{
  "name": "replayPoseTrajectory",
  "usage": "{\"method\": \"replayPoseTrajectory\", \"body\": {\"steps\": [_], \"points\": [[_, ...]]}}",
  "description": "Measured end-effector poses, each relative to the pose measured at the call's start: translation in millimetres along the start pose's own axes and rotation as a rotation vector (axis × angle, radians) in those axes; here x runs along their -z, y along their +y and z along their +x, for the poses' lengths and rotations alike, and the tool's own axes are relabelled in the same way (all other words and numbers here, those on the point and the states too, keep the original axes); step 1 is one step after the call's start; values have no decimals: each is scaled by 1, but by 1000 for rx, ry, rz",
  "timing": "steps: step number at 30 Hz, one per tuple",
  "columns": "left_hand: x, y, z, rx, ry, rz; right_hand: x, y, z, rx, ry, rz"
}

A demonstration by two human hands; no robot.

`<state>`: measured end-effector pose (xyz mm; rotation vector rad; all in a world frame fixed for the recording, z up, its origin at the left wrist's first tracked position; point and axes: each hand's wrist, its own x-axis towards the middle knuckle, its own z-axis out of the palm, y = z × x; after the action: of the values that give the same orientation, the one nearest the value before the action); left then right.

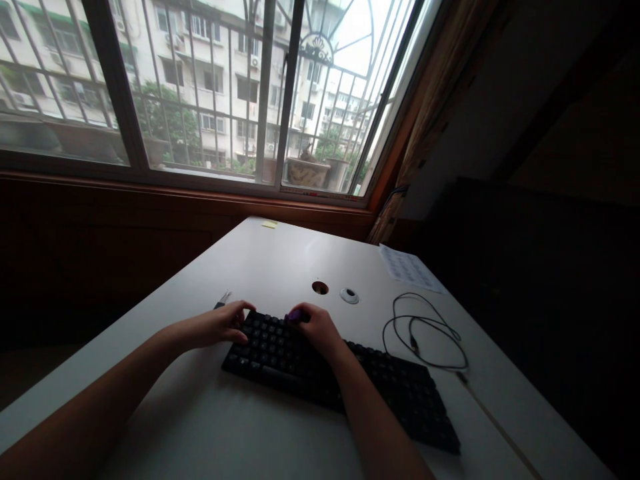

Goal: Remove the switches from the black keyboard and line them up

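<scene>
A black keyboard [280,381] lies at a slant on the white table. At its far left corner is my left hand [226,325], index finger over the far edge and thumb against the left side, steadying the keyboard. My right hand [317,328] is over the upper rows of keys, its fingers closed on a small purple object [295,316]. Most of that object is hidden by the fingers, so its exact kind does not show. The right wrist and forearm cover the middle of the keyboard.
A black cable [430,363] lies coiled on the right. Beyond the keyboard are a round table hole [321,288] and its grey cover [349,295]. Printed paper [411,268] lies at the right edge, yellow notes [269,225] at the far edge. A small brush-like tool [223,300] lies behind my left hand.
</scene>
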<state>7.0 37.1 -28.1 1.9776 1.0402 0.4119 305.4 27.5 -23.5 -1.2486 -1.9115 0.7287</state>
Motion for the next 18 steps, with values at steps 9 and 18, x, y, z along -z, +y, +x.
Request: {"method": "replayPoseTrajectory", "body": {"steps": [9,18], "points": [[-1,-8,2,-16,10,11,5,-2,0,-53,37,73],[0,1,0,7,-9,-12,1,2,1,-43,47,1]]}}
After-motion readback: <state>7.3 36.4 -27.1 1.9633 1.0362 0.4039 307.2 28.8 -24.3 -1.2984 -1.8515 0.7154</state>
